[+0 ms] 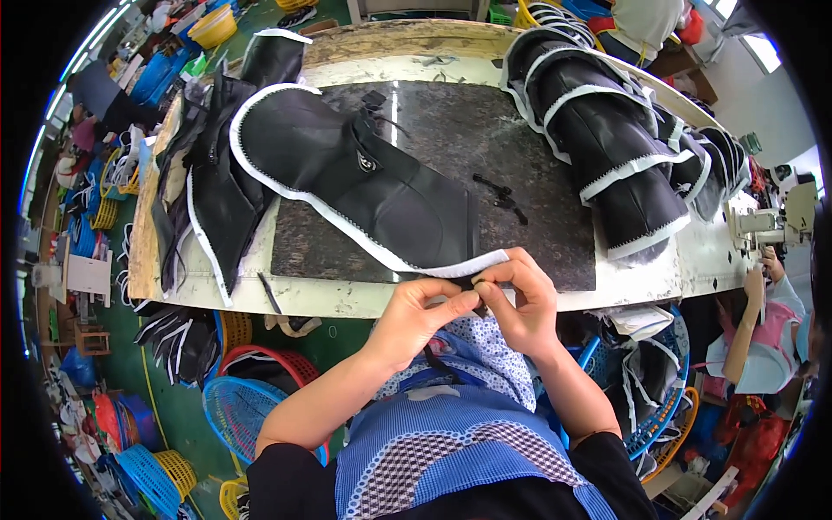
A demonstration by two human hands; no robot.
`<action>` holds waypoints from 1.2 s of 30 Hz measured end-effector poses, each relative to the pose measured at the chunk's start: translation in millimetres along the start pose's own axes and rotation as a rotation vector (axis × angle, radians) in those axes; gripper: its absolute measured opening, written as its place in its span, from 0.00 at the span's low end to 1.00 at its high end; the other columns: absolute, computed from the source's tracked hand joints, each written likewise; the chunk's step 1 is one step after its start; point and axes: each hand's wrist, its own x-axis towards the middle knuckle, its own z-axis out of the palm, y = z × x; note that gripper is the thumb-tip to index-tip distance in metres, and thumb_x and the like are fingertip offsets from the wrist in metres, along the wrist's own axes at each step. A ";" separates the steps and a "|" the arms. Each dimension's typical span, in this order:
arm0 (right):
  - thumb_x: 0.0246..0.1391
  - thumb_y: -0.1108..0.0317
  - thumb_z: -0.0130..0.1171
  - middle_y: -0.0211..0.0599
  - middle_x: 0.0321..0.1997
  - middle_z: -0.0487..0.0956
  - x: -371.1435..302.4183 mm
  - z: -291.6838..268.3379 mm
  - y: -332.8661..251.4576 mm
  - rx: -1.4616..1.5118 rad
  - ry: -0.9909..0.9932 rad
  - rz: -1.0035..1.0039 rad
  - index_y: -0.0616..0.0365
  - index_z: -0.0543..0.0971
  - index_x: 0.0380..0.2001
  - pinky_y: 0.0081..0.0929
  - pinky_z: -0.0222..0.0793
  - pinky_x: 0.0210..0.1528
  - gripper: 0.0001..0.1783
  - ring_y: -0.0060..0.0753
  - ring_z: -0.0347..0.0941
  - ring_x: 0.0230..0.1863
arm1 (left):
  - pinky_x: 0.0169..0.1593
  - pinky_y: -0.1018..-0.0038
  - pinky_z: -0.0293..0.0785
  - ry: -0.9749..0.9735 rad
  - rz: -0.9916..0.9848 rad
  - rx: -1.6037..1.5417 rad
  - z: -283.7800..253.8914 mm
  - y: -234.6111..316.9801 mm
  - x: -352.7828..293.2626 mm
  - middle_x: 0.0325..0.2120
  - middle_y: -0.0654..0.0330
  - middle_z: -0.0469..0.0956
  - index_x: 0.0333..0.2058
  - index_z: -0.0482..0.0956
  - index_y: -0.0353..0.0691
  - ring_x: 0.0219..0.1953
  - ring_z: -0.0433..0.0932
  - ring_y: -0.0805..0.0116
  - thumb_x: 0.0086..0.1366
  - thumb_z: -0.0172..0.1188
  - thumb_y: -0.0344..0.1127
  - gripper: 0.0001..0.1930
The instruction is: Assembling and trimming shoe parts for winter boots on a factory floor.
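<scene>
Here at the lower centre of the frame both hands come together: the left hand (416,316) and the right hand (524,303) meet at the near end of a black piece (295,139) with white edging, which stretches from upper left down to the middle. Left thumb and forefinger are closed in a pinch; right thumb and forefinger are closed too, tip to tip beside it. Both seem to grip a dark bit of the piece's end, though it's too small to tell exactly what. And that end sits right at the table (347,299) edge, probably so the fingers can work it from both sides, while the rest lies on the dark mat (555,260), which likely takes the weight and leaves the hands free for fine work. Small black scraps (498,195) lie on the mat, just right of the piece. Over at upper right, curved black pieces (598,130) lie overlapped in a row, perhaps to save room and hold their shape; at upper left, a looser black heap (221,165) lies close by, within easy reach, it seems. Below, at lower left, a blue basket (227,400) stands near the left forearm.
</scene>
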 end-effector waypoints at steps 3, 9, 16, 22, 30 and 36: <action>0.46 0.82 0.60 0.39 0.36 0.73 -0.4 -4.5 -9.3 0.079 -0.097 0.022 0.64 0.77 0.28 0.20 0.64 0.37 0.04 0.27 0.69 0.36 | 0.39 0.84 0.70 -0.072 0.027 0.049 -6.9 2.4 -5.0 0.30 0.65 0.81 0.33 0.82 0.32 0.34 0.75 0.82 0.60 0.64 0.30 0.06; 0.52 0.66 0.63 0.44 0.56 0.70 36.2 -9.8 -9.2 0.489 0.149 0.200 0.63 0.64 0.56 0.29 0.70 0.50 0.31 0.31 0.71 0.50 | 0.51 0.70 0.74 -0.179 0.599 0.142 3.2 106.5 -14.5 0.42 0.53 0.80 0.41 0.79 0.31 0.46 0.77 0.66 0.53 0.62 0.19 0.14; 0.40 0.62 0.74 0.57 0.67 0.54 86.2 40.0 17.1 0.534 -0.095 0.376 0.51 0.41 0.68 0.46 0.58 0.63 0.61 0.49 0.53 0.68 | 0.67 0.57 0.53 -0.209 1.172 0.418 38.0 247.5 -29.5 0.58 0.40 0.65 0.48 0.72 0.28 0.63 0.62 0.51 0.69 0.49 0.36 0.17; 0.55 0.74 0.59 0.33 0.42 0.76 75.0 60.2 17.2 0.813 -0.222 0.348 0.59 0.74 0.45 0.19 0.69 0.42 0.14 0.24 0.75 0.37 | 0.69 0.54 0.50 0.050 1.375 -0.062 24.4 274.6 -36.6 0.53 0.42 0.70 0.41 0.75 0.29 0.62 0.63 0.48 0.70 0.46 0.31 0.11; 0.44 0.72 0.64 0.49 0.68 0.53 71.9 85.4 15.9 0.421 -0.455 0.308 0.52 0.50 0.67 0.42 0.51 0.68 0.49 0.45 0.47 0.71 | 0.55 0.73 0.67 0.225 1.333 0.411 -0.9 226.1 -16.1 0.42 0.54 0.79 0.39 0.80 0.32 0.45 0.76 0.70 0.63 0.57 0.27 0.07; 0.41 0.67 0.69 0.49 0.57 0.65 101.9 155.8 45.9 0.159 -0.296 -0.043 0.59 0.69 0.50 0.37 0.63 0.57 0.31 0.43 0.61 0.59 | 0.48 0.80 0.70 0.170 1.401 0.411 12.2 235.6 -15.2 0.34 0.58 0.82 0.37 0.81 0.31 0.38 0.78 0.75 0.61 0.61 0.25 0.07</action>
